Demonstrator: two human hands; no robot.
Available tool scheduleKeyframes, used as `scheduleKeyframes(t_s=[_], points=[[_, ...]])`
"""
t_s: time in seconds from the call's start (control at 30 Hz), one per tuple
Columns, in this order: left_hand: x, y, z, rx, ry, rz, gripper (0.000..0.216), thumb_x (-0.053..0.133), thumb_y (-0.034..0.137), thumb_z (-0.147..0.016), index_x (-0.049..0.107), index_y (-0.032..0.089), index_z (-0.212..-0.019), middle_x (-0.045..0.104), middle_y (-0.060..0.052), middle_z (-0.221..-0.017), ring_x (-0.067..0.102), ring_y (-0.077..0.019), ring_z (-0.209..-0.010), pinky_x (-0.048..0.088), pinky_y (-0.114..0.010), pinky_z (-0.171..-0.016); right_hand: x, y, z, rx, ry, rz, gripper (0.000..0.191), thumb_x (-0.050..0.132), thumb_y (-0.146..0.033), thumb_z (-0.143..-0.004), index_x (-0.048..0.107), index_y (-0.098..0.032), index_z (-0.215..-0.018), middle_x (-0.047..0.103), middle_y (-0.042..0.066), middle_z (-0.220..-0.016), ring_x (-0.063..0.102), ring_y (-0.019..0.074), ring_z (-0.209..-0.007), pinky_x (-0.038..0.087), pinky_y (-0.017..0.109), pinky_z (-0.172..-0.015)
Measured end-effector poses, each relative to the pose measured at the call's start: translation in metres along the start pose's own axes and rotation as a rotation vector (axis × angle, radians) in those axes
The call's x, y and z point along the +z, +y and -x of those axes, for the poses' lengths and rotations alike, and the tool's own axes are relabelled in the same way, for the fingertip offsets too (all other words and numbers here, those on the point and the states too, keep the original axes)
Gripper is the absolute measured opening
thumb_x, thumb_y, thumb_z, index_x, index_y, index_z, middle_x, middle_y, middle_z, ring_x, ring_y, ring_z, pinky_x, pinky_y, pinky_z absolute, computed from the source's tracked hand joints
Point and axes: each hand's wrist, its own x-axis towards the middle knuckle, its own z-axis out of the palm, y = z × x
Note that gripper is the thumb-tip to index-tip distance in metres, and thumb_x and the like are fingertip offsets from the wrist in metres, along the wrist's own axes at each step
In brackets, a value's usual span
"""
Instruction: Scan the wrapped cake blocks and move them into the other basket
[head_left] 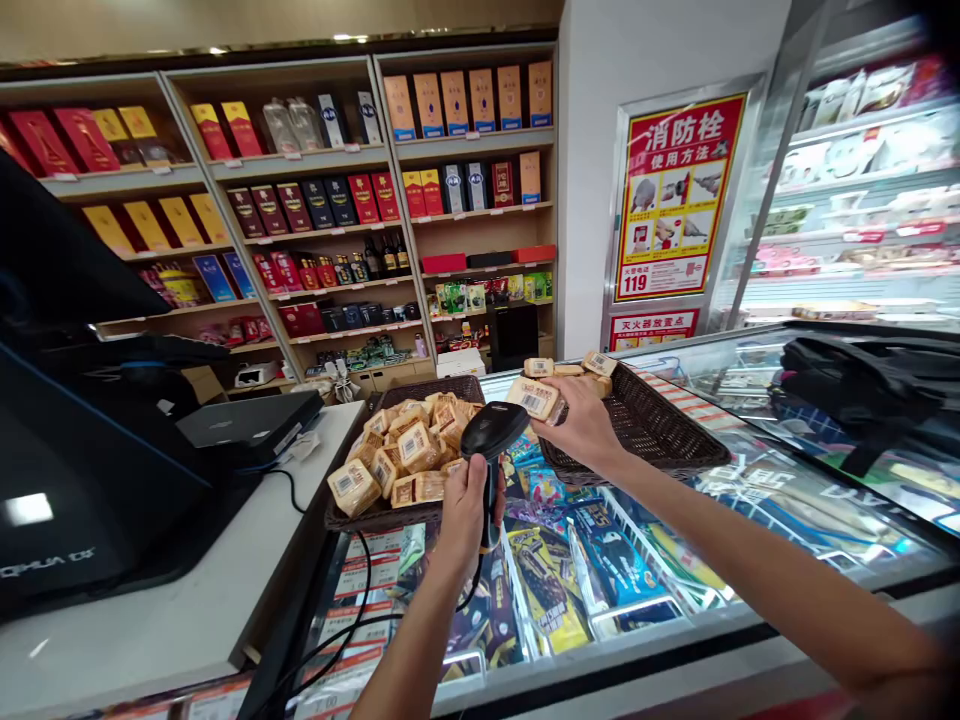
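Many wrapped snacks (417, 446) heap the left basket (390, 518), few the right basket's (667, 425) far edge: seemingly partway, left grip (463, 500) clasps barcode scanner (495, 428), right grip (583, 425) one snack.

The scanner (491, 430) looks smooth plastic, the right basket (664, 425) roughly woven.
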Motion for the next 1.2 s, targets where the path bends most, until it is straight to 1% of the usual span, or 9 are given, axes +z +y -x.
scheduleKeyframes(t_s=[0.1,0.23,0.4,0.53,0.67,0.8,0.93,1.03,1.2], points=[[-0.004,0.007,-0.002,0.083,0.203,0.074,0.063,0.058,0.080,-0.075,0.056,0.018,-0.075,0.055,0.001,-0.060,0.043,-0.0077,-0.042,0.031,-0.021,-0.037,0.026,-0.002,-0.025,0.155,-0.052,-0.049,0.052,0.077,-0.041,-0.072,0.062,-0.018,-0.117,0.067,0.013,-0.117,0.060,0.0329,-0.114,0.046,0.046,-0.100],[-0.013,0.016,-0.007,0.206,0.441,0.162,0.062,0.059,0.079,-0.076,0.057,0.017,-0.079,0.054,0.003,-0.058,0.044,-0.0076,-0.043,0.035,-0.019,-0.039,0.078,-0.003,-0.066,0.431,-0.279,-0.024,0.058,0.078,-0.045,-0.073,0.062,-0.014,-0.119,0.069,0.014,-0.118,0.064,0.0282,-0.109,0.049,0.035,-0.090],[-0.016,0.020,-0.008,0.190,0.472,0.204,0.062,0.060,0.078,-0.077,0.060,0.016,-0.081,0.057,0.002,-0.062,0.045,-0.0069,-0.043,0.036,-0.018,-0.039,0.149,-0.004,-0.099,0.548,-0.437,0.052,0.056,0.080,-0.041,-0.072,0.065,-0.011,-0.116,0.070,0.017,-0.114,0.064,0.0318,-0.110,0.047,0.031,-0.079],[-0.013,0.017,-0.007,0.158,0.421,0.178,0.062,0.060,0.076,-0.078,0.063,0.015,-0.083,0.057,0.002,-0.059,0.045,-0.0066,-0.042,0.036,-0.018,-0.040,0.183,0.007,-0.106,0.546,-0.480,0.079,0.041,0.066,-0.046,-0.086,0.069,-0.012,-0.109,0.071,0.018,-0.111,0.065,0.0307,-0.108,0.045,0.030,-0.078],[-0.015,0.011,-0.011,0.123,0.427,0.153,0.063,0.061,0.077,-0.076,0.063,0.015,-0.080,0.057,0.001,-0.058,0.045,-0.0073,-0.042,0.035,-0.018,-0.038,0.181,0.039,-0.106,0.480,-0.503,0.104,0.035,0.051,-0.044,-0.096,0.073,-0.018,-0.092,0.074,0.010,-0.098,0.067,0.0240,-0.098,0.044,0.027,-0.077],[-0.018,0.008,-0.015,0.078,0.455,0.154,0.065,0.061,0.079,-0.074,0.063,0.015,-0.079,0.057,0.001,-0.056,0.045,-0.0081,-0.042,0.036,-0.019,-0.038,0.159,0.085,-0.110,0.476,-0.366,0.240,0.035,0.047,-0.033,-0.097,0.064,-0.017,-0.123,0.063,0.015,-0.128,0.056,0.0266,-0.119,0.043,0.030,-0.091],[-0.017,0.009,-0.013,0.053,0.462,0.139,0.065,0.060,0.079,-0.075,0.063,0.015,-0.074,0.052,0.002,-0.049,0.043,-0.0082,-0.042,0.034,-0.018,-0.038,0.142,0.134,-0.114,0.482,-0.296,0.379,0.065,0.063,-0.016,-0.080,0.044,-0.011,-0.142,0.045,0.021,-0.145,0.040,0.0337,-0.133,0.037,0.038,-0.103],[-0.015,0.009,-0.012,0.033,0.472,0.141,0.065,0.062,0.080,-0.073,0.064,0.015,-0.080,0.054,0.002,-0.051,0.042,-0.0080,-0.040,0.033,-0.018,-0.038,0.141,0.164,-0.116,0.457,-0.361,0.413,0.070,0.068,-0.012,-0.070,0.047,-0.011,-0.137,0.051,0.018,-0.137,0.045,0.0341,-0.127,0.038,0.040,-0.101],[-0.012,0.007,-0.013,0.031,0.472,0.159,0.065,0.063,0.078,-0.074,0.065,0.015,-0.090,0.060,0.000,-0.061,0.048,-0.0087,-0.042,0.036,-0.019,-0.038,0.143,0.193,-0.117,0.383,-0.406,0.469,0.051,0.070,-0.020,-0.071,0.056,-0.012,-0.120,0.055,0.018,-0.124,0.050,0.0321,-0.117,0.041,0.039,-0.096]])
